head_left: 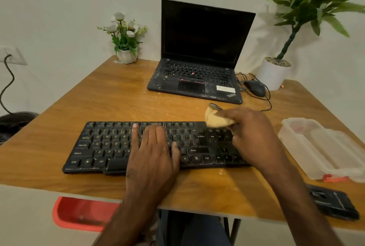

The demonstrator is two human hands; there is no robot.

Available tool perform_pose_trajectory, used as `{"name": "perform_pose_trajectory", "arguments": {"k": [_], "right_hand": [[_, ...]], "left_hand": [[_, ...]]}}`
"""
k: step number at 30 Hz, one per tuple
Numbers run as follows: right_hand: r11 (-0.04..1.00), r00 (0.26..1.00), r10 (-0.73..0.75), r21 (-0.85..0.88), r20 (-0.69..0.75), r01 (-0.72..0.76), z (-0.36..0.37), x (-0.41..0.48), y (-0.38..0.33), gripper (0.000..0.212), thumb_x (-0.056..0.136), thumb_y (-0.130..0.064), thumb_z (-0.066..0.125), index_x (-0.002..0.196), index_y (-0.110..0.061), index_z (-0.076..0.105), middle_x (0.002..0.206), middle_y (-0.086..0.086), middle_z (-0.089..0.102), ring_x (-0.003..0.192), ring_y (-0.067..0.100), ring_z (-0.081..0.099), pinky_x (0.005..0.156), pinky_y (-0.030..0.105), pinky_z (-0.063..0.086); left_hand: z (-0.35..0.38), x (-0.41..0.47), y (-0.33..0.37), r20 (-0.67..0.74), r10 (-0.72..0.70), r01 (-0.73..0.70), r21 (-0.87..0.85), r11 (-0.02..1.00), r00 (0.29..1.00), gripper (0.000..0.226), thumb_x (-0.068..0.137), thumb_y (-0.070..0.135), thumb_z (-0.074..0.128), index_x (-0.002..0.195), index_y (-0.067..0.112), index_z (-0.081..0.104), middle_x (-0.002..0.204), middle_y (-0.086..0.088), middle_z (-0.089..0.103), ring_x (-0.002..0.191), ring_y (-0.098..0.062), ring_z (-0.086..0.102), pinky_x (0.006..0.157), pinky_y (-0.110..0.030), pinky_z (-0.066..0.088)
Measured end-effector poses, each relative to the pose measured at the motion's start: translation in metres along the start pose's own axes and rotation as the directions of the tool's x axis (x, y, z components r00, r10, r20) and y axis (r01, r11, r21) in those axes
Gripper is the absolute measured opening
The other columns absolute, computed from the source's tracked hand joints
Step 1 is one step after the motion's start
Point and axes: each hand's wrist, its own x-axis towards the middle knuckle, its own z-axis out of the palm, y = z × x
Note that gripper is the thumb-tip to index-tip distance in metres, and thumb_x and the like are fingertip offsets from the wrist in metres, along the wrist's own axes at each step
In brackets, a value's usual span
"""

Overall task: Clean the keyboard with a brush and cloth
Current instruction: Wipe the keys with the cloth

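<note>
We steady the keyboard (98, 147) and wipe.
Our left hand (152, 147) lies flat, fingers straight, on the keys near the bench (118, 97) front edge; the board looks light and stiff (likely to skid), so it wants pressing mid-board. Farther back, our right hand (250, 133) bunches the soft cloth (217, 120) over the upper-right keys.

The keyboard (110, 145) is black matt plastic, a little dusty. The table (110, 95) has a smooth wood-grain top with a soft shine. The cloth (215, 120) is a soft, matt fabric. At 3 o'clock the box (324, 147) is cloudy plastic. At 12 o'clock the laptop (197, 85) is matt black and scuffed.
</note>
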Motion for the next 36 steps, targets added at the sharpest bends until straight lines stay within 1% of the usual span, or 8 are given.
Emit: {"name": "perform_pose_trajectory", "arguments": {"k": [3,5,10,15,20,25,29,36], "right_hand": [[0.995,0.953,-0.082,-0.029,0.291,0.094,0.016,-0.013,-0.002,0.058,0.085,0.008,0.061,0.124,-0.035,0.066,0.125,-0.011,0.061,0.117,0.009,0.053,0.103,0.034,0.046],[0.992,0.940,-0.066,-0.079,0.334,0.097,0.016,-0.016,0.004,0.061,0.085,0.009,0.059,0.123,-0.038,0.067,0.127,-0.013,0.060,0.120,0.009,0.052,0.103,0.036,0.046],[0.982,0.953,0.113,-0.180,0.280,-0.063,-0.005,-0.004,0.020,0.054,0.086,0.002,0.063,0.116,-0.043,0.069,0.133,-0.004,0.061,0.111,0.018,0.059,0.091,0.037,0.053],[0.973,0.951,-0.033,-0.210,0.306,0.102,0.008,-0.035,-0.015,0.057,0.092,-0.008,0.060,0.138,-0.040,0.052,0.140,-0.015,0.050,0.132,0.010,0.041,0.113,0.035,0.037],[0.988,0.926,-0.022,-0.132,0.377,0.077,0.004,-0.060,-0.030,0.055,0.093,-0.009,0.059,0.134,-0.046,0.054,0.131,-0.024,0.051,0.123,0.003,0.044,0.109,0.030,0.040],[0.998,0.999,0.017,-0.058,0.033,-0.015,0.012,-0.027,-0.027,0.057,0.094,-0.011,0.059,0.143,-0.038,0.048,0.135,-0.011,0.055,0.124,0.011,0.049,0.106,0.033,0.043],[0.968,0.985,-0.057,-0.232,0.165,0.095,0.041,-0.012,-0.040,0.057,0.095,-0.012,0.059,0.147,-0.028,0.041,0.138,-0.004,0.043,0.126,0.015,0.041,0.106,0.033,0.041],[0.955,0.946,-0.187,-0.177,0.265,0.238,0.050,-0.034,-0.053,0.052,0.099,-0.018,0.054,0.147,-0.027,0.039,0.144,-0.006,0.036,0.129,0.010,0.038,0.107,0.029,0.039]], "left_hand": [[0.001,0.000,-0.001,0.000,-0.006,0.006,-0.002,1.000,1.000,0.048,0.101,0.043,0.025,0.119,0.008,0.053,0.118,-0.012,0.060,0.117,-0.024,0.057,0.123,-0.054,0.016],[0.001,0.001,-0.001,-0.011,-0.012,0.012,-0.010,1.000,1.000,0.048,0.101,0.043,0.026,0.118,0.008,0.053,0.118,-0.012,0.060,0.117,-0.024,0.058,0.123,-0.054,0.015],[0.002,0.000,-0.001,0.004,-0.005,0.005,-0.003,1.000,1.000,0.052,0.101,0.043,0.022,0.121,0.006,0.053,0.122,-0.014,0.060,0.120,-0.026,0.057,0.123,-0.055,0.017],[0.003,0.001,-0.001,-0.002,-0.009,0.009,-0.004,1.000,1.000,0.048,0.101,0.042,0.024,0.119,0.008,0.052,0.119,-0.013,0.059,0.117,-0.025,0.057,0.123,-0.055,0.016],[0.003,0.001,-0.001,0.012,0.002,-0.003,0.025,1.000,1.000,0.050,0.101,0.040,0.025,0.120,0.004,0.054,0.119,-0.016,0.060,0.116,-0.028,0.057,0.122,-0.057,0.020],[-0.003,0.001,-0.004,0.017,0.040,-0.039,-0.057,0.998,0.999,0.047,0.102,0.040,0.019,0.120,0.010,0.051,0.115,-0.009,0.059,0.115,-0.022,0.057,0.125,-0.049,0.013],[-0.005,0.003,-0.011,-0.003,0.099,-0.099,-0.078,0.992,0.995,0.038,0.102,0.039,0.020,0.112,0.017,0.050,0.104,-0.001,0.059,0.105,-0.015,0.059,0.125,-0.048,0.013],[-0.001,0.004,-0.009,-0.017,0.094,-0.096,-0.095,0.991,0.995,0.032,0.099,0.030,0.022,0.110,0.015,0.048,0.102,-0.001,0.055,0.102,-0.016,0.058,0.124,-0.053,0.017]]}}
